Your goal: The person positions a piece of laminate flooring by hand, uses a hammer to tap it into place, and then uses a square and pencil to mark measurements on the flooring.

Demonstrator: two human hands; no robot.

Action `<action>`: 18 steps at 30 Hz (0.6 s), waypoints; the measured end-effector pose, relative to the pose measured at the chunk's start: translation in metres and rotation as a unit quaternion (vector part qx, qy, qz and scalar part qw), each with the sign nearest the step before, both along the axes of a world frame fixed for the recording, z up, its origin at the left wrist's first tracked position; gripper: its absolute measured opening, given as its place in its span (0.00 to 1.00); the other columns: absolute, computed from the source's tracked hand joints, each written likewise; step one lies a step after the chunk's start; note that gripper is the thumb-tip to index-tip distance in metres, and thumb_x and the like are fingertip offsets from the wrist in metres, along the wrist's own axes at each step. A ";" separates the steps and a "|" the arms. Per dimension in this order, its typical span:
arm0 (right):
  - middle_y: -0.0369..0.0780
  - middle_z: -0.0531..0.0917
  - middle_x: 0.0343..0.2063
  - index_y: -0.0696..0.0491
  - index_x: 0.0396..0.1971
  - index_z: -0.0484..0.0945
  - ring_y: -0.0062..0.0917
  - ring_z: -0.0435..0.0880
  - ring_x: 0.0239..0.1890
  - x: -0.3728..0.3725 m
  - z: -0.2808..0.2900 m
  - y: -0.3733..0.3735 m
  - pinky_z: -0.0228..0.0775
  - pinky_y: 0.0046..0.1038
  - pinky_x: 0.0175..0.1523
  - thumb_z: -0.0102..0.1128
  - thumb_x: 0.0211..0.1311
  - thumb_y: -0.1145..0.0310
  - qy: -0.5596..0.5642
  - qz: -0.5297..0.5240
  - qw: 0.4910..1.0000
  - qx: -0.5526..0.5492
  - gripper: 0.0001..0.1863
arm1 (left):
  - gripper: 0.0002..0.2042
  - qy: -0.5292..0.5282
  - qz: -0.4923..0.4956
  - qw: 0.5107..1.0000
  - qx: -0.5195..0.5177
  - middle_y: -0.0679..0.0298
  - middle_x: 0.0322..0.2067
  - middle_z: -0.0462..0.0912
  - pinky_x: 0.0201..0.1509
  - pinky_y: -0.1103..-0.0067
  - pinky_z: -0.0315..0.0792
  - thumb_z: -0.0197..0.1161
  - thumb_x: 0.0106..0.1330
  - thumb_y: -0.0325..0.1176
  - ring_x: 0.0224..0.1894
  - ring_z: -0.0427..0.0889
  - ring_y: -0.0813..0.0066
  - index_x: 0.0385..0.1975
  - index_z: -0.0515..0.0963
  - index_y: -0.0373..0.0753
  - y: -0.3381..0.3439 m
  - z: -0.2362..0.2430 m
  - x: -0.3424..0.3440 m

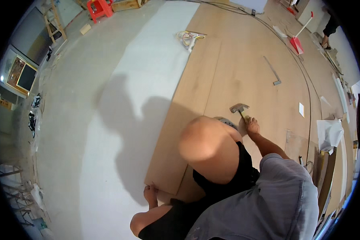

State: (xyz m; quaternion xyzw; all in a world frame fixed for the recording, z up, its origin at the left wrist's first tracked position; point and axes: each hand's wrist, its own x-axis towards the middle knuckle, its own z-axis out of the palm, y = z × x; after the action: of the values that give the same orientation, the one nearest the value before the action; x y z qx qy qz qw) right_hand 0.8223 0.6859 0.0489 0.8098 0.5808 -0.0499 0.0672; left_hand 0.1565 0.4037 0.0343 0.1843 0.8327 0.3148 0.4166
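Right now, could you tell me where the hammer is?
In the head view, right of centre: the right hand grips the hammer above the laid wooden planks, beside the raised knee.

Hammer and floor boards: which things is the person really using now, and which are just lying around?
In use:
- hammer, gripped by the right hand
- wooden floor plank, its near corner under the left hand
- white underlay sheet beside the planks

Lying about:
- metal square
- red dustpan
- red stool
- coiled cord
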 end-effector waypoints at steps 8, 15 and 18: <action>0.50 0.79 0.54 0.57 0.55 0.75 0.47 0.75 0.60 0.016 0.032 0.168 0.69 0.44 0.65 0.57 0.73 0.65 0.113 0.068 0.941 0.312 0.17 | 0.16 0.060 -0.207 0.970 -0.115 0.53 0.36 0.88 0.45 0.63 0.77 0.55 0.77 0.41 0.39 0.86 0.58 0.41 0.81 0.32 -0.023 0.018 -0.031; 0.47 0.74 0.65 0.55 0.63 0.73 0.45 0.69 0.68 -0.001 0.013 0.370 0.64 0.44 0.72 0.55 0.74 0.67 0.133 0.246 0.932 0.231 0.21 | 0.14 0.080 -0.180 0.938 -0.284 0.56 0.34 0.88 0.45 0.70 0.79 0.63 0.72 0.38 0.36 0.86 0.66 0.43 0.82 0.31 -0.039 0.163 -0.053; 0.45 0.72 0.67 0.55 0.65 0.72 0.43 0.68 0.69 0.006 0.006 0.383 0.62 0.43 0.74 0.53 0.74 0.67 0.195 0.192 0.943 0.191 0.22 | 0.11 0.076 -0.102 0.938 -0.322 0.57 0.32 0.88 0.42 0.70 0.79 0.65 0.70 0.36 0.34 0.87 0.67 0.40 0.82 0.33 -0.009 0.232 -0.038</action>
State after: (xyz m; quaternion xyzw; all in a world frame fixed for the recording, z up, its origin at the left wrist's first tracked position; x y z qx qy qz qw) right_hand 0.8279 1.0687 0.0548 0.6546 0.7259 -0.0810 -0.1949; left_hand 0.1189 0.3949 0.2661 0.1475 0.8954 -0.0292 0.4190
